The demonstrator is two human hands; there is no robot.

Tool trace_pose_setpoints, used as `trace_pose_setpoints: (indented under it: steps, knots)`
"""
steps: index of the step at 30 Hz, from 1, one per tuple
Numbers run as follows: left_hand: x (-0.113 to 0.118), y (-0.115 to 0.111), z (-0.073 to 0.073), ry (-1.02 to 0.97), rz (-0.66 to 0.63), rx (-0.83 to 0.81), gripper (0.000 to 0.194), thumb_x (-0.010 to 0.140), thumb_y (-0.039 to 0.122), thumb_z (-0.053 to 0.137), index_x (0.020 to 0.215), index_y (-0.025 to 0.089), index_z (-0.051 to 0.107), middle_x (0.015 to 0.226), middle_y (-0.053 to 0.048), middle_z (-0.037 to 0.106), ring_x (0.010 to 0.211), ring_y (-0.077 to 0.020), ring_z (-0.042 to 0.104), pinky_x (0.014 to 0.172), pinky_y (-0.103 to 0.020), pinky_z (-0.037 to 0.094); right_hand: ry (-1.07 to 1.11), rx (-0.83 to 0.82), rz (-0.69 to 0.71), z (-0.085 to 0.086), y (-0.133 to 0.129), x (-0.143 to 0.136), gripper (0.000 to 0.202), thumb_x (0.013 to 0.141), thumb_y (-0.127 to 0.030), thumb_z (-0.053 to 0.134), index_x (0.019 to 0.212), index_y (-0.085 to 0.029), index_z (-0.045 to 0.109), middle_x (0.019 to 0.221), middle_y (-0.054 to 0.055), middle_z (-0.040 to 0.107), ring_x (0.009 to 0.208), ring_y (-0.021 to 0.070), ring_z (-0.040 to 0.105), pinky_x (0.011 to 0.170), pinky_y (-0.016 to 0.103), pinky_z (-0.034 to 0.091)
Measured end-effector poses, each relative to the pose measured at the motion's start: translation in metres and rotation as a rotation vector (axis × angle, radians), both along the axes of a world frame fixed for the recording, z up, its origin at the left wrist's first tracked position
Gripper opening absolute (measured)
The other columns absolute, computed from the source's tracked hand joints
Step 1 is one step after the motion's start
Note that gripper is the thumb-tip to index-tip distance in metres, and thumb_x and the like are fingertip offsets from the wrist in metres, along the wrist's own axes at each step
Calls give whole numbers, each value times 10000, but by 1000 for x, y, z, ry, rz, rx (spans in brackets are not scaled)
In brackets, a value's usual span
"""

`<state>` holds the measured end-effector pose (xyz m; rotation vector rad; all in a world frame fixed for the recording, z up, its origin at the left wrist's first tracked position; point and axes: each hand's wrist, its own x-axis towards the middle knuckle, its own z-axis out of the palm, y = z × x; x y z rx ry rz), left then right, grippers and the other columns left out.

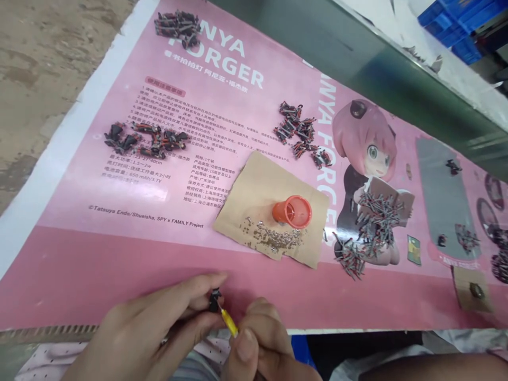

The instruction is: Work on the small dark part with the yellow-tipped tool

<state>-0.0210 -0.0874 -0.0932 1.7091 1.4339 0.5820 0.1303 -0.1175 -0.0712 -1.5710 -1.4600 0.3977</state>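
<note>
Down at the near edge of the table, in the head view, the left hand (159, 330) is pinching a small black part (215, 301) between thumb and fingertips, holding it just above the pink printed sheet (119, 264). The right hand (262, 349) is closing around a thin yellow-handled tool (230, 323), and its tip is meeting the black part, so both hands are grasping something and working close together. The part is looking very light and rigid, probably hard plastic with a bit of wire, and small enough to slip out of a loose pinch; the safest hold seems to be on its flat sides, leaving the end free for the tool. Farther up the sheet, a torn piece of brown cardboard (257, 185) is lying flat, carrying an orange cup (292, 211) tipped on its side and a scatter of tiny silvery screws (273, 238) just beside it. To the right, a heap of grey pins (369, 222) is covering part of the printed cartoon figure. Clusters of black-and-red wired parts (145, 138) are sitting in several separate piles well apart from the hands, one left of the cardboard, one above it and one near the top edge.
</note>
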Motion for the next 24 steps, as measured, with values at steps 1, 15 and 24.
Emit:
trace_pose_setpoints:
  steps: [1, 15, 24]
  knots:
    - [0, 0, 1, 2, 1, 2, 442, 978, 726, 709, 1246, 419, 883, 795, 34, 888, 930, -264, 926, 706, -195, 724, 6, 22, -17, -1, -1, -1, 310, 1111, -167, 584, 816, -256, 624, 640, -53, 544, 549, 119, 489, 540, 286, 474]
    - [-15, 3, 16, -108, -58, 22, 392, 1162, 683, 553, 1391, 471, 791, 1000, 99, 931, 868, -154, 924, 773, -90, 673, -14, 51, 60, 21, 37, 1, 347, 1025, -506, 816, 885, -280, 593, 733, -23, 587, 663, 182, 626, 612, 350, 577]
    - [-10, -1, 15, -4, 1, 23, 456, 1104, 687, 583, 1313, 389, 859, 811, 52, 891, 844, -201, 923, 723, -128, 691, 22, 141, 8, 18, 26, 0, 358, 1059, -462, 828, 924, -276, 553, 724, -58, 629, 591, 136, 590, 606, 321, 571]
